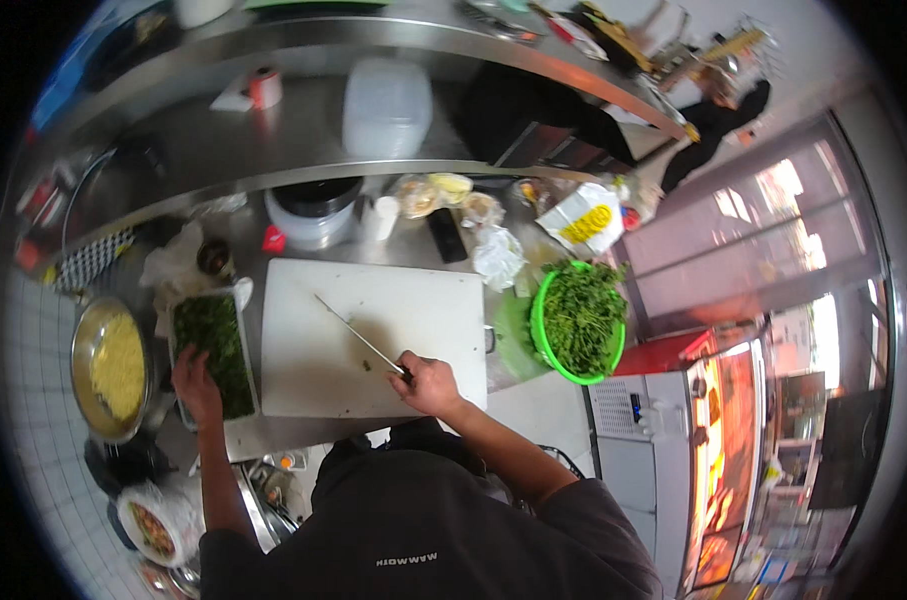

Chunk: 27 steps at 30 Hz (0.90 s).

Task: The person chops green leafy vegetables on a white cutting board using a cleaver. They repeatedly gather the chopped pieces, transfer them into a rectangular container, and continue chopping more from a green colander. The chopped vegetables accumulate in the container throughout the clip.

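Note:
My right hand (432, 384) is closed around the dark handle of a kitchen knife (359, 335). Seen nearly edge-on, its blade points up and left over a white cutting board (311, 315). A few small green scraps lie on the board. To the left, my left hand (198, 390) is at the left side of a white rectangular tray (249, 367) filled with chopped green herbs (224, 337). Its fingers are apart over the herbs; contact with them cannot be made out. Right of the board, a bright green plastic basket (537, 341) holds uncut leafy herbs (581, 319).
A steel bowl of yellow shreds (119, 367) stands left of the tray. Behind the board are a phone (447, 235), a white cup (383, 217), plastic bags (498, 257) and a round container (311, 221). A steel shelf (273, 180) overhangs the back of the counter.

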Motion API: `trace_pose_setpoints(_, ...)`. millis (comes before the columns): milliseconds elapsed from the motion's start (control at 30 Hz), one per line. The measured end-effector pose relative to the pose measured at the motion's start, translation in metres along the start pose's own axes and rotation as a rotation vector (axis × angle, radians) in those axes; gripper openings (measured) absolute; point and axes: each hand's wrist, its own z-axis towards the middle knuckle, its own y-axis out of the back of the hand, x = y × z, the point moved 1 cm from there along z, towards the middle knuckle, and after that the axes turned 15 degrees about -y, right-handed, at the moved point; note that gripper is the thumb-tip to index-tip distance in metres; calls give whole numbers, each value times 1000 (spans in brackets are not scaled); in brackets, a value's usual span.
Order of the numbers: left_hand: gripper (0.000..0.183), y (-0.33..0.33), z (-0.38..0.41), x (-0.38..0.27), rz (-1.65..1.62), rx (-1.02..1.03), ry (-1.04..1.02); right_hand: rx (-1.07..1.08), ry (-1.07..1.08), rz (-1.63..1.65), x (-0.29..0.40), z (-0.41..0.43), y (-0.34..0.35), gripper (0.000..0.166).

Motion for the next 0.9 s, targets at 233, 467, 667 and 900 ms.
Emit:
trace_pose_setpoints(233,24,-3,-6,14,-109,201,161,-62,55,-340,-124,-14,-3,23)
trace_pose_setpoints(467,43,23,10,-2,109,108,-26,137,4,-361,-184,-14,-41,31)
trace_pose_setpoints(667,35,32,25,-79,48,71,101,118,143,-256,-200,-12,-33,28)
trace_pose_setpoints(900,38,-15,61,-339,-454,205,-19,-186,216,-243,-292,21,166,19)
